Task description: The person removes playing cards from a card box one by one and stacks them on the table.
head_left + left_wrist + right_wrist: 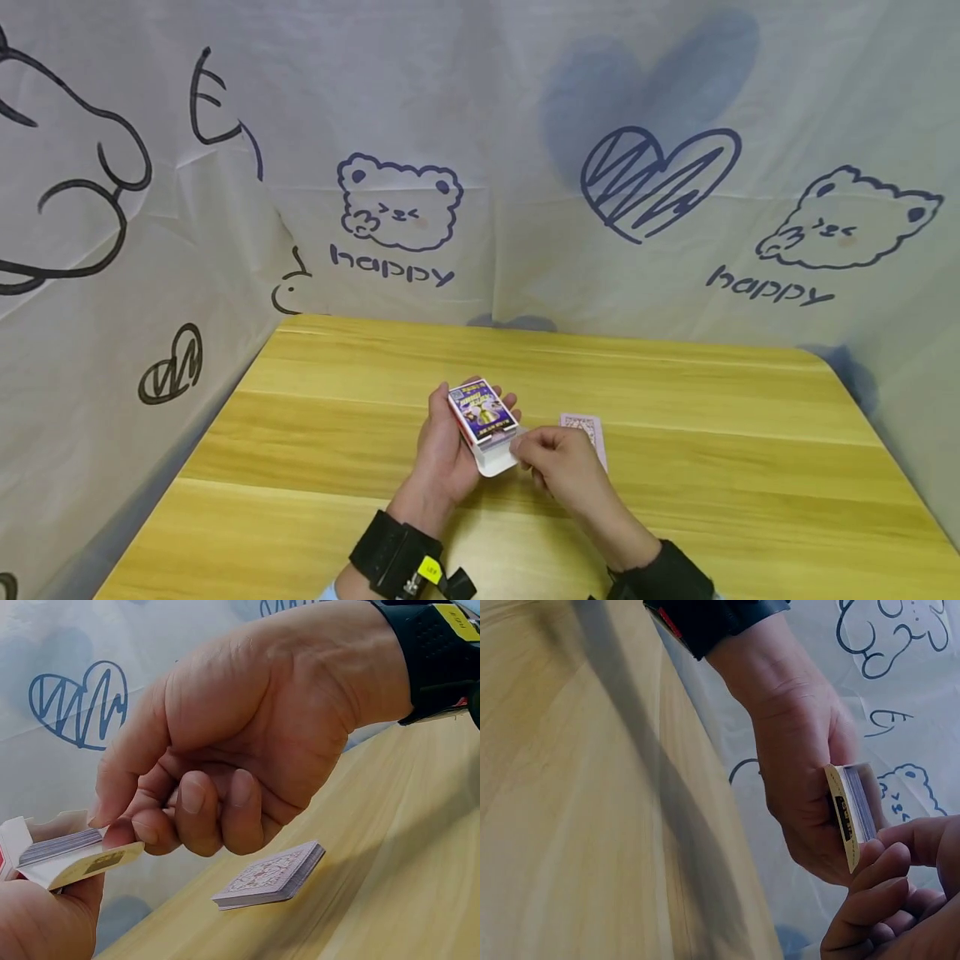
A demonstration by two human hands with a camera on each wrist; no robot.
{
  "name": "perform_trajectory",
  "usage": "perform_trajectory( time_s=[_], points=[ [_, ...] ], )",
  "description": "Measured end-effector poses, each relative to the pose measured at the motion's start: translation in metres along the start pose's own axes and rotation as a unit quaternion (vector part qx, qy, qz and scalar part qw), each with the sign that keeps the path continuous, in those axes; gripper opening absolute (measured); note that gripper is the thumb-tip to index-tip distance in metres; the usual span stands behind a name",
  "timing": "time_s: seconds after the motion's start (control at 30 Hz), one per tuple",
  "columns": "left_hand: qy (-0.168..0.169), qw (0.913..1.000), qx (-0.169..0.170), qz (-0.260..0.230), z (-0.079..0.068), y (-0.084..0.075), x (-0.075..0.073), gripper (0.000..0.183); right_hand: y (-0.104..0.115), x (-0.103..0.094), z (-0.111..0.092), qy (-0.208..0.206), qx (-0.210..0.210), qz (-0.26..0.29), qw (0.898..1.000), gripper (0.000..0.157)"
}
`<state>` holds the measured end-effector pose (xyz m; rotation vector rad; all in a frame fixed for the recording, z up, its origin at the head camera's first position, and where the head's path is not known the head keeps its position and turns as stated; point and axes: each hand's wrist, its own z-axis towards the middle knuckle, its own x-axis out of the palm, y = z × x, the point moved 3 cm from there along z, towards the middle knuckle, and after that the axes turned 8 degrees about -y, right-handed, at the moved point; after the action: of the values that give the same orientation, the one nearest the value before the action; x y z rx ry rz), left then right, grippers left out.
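Note:
My left hand (447, 446) holds a playing card box (483, 412), its palm under the box and fingers around the side. A purple printed face points up, and the white end flap (497, 460) hangs open toward me. Inside the open end, the edges of a stack of cards (64, 846) show in the left wrist view. With thumb and forefinger, my right hand (566, 467) pinches the box at the flap's corner; its other fingers are curled. A deck of cards (270, 877) with a patterned back lies on the table, partly behind my right hand in the head view.
The wooden table (315, 417) stretches out around both hands. White cloth (517, 150) with drawn bears and hearts hangs at its back and left. Each wrist wears a black band (393, 554).

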<state>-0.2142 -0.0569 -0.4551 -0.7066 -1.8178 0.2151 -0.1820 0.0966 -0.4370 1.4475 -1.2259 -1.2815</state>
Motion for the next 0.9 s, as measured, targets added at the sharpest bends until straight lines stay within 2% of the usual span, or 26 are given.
perform_trajectory(
  time_s=[0.27,0.53,0.9],
  points=[
    [0.01,0.9998,0.005,0.014,-0.001,0.004,0.003,0.052,-0.008,-0.001,0.003,-0.02,0.039,0.009,0.999,0.038],
    [0.015,0.9996,0.014,0.017,-0.001,0.006,0.004,0.048,-0.011,0.0,0.002,-0.032,0.062,0.041,0.997,0.032],
    [0.018,0.9996,0.015,0.013,-0.001,0.006,0.003,0.049,-0.012,0.002,0.002,-0.002,0.11,0.136,0.985,0.018]
  ],
)
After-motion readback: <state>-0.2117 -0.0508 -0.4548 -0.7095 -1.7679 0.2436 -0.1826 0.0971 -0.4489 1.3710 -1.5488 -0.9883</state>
